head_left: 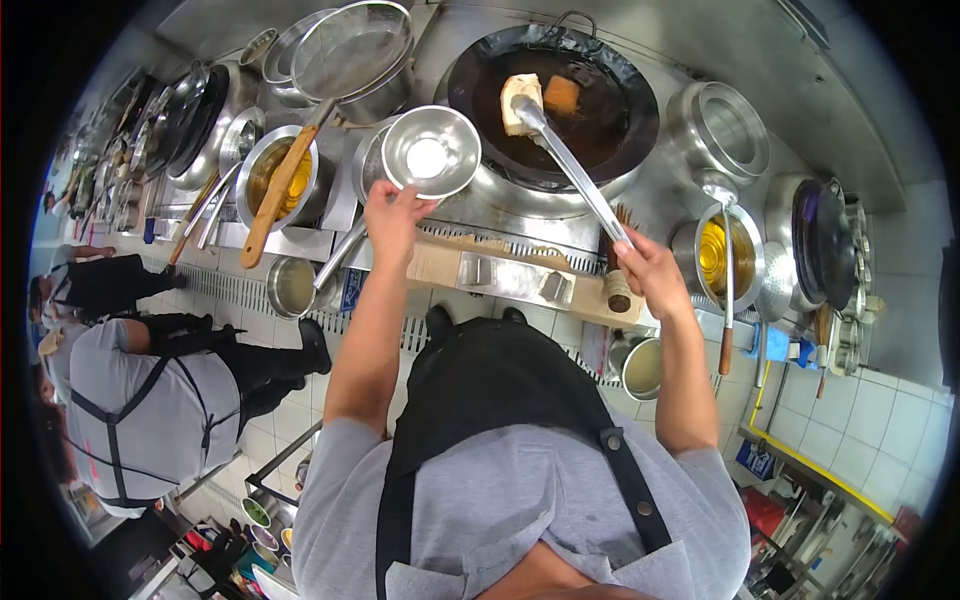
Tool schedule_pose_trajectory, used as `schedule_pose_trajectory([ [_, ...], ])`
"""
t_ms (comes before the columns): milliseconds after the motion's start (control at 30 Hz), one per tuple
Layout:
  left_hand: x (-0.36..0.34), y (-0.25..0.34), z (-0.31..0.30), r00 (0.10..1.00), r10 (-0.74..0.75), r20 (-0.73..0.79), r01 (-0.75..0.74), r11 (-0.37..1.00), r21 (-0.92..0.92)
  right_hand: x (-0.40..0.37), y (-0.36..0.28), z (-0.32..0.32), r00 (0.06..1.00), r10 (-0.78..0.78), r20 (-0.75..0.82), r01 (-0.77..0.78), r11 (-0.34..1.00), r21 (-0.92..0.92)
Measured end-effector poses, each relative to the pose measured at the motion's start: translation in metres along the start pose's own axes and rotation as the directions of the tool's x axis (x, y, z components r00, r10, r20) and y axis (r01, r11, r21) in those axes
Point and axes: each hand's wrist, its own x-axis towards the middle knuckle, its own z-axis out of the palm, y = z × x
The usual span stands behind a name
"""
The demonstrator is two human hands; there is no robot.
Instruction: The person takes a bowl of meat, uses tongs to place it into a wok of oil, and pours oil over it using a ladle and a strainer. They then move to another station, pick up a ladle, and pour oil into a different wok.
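My left hand (398, 220) grips the rim of a small steel bowl (450, 150), which looks empty and is held left of the wok. My right hand (652, 272) is closed on the handle end of long metal tongs (580, 178). The tongs' tips clasp a pale, whitish piece of food (519, 104) over the dark wok (630, 105). An orange-brown piece (562, 95) lies in the dark oil of the wok, just right of the pale one. Under my right hand a bundled brush (618, 291) with a wrapped handle stands at the stove's edge.
Pots with yellow oil flank the wok, one at left (312, 203) under a wooden-handled tool (278, 195), one at right (749, 262) with a ladle. A strainer (352, 48) sits on a pot behind. Two people in aprons, one nearer (150, 410), are at the left.
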Motion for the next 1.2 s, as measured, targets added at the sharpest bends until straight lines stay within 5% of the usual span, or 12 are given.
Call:
schedule_pose_trajectory([
  [200,-0.051,-0.019,-0.035,0.993,-0.115,-0.008,0.115,0.993,-0.019,0.061,-0.019,0.022,0.994,0.105,-0.003,-0.105,0.992,0.069],
  [400,-0.088,-0.023,-0.073,0.981,-0.180,-0.065,0.177,0.983,-0.050,0.092,-0.016,0.049,0.955,0.281,0.093,-0.294,0.864,0.409],
  [800,-0.096,-0.022,-0.088,0.976,-0.209,-0.069,0.199,0.972,-0.121,0.080,-0.009,0.024,0.921,0.254,0.294,-0.377,0.769,0.517],
  [933,-0.090,-0.020,-0.082,0.980,-0.198,-0.028,0.194,0.975,-0.110,0.034,-0.027,0.014,0.941,0.268,0.207,-0.328,0.876,0.355],
  [1033,-0.089,-0.016,-0.078,0.978,-0.207,-0.024,0.204,0.974,-0.101,0.007,-0.042,-0.005,0.983,0.185,0.003,-0.180,0.962,-0.206],
  [1067,-0.089,-0.017,-0.078,0.978,-0.210,-0.019,0.207,0.973,-0.100,0.005,-0.043,-0.007,0.983,0.186,-0.002,-0.182,0.962,-0.203],
  [1133,-0.089,-0.017,-0.077,0.976,-0.215,-0.018,0.212,0.971,-0.113,-0.001,-0.046,-0.009,0.980,-0.157,-0.120,0.016,0.667,-0.745],
  [1200,-0.091,-0.016,-0.077,0.975,-0.222,-0.006,0.220,0.970,-0.105,0.003,-0.045,-0.009,0.946,-0.274,-0.172,0.047,0.643,-0.764],
])
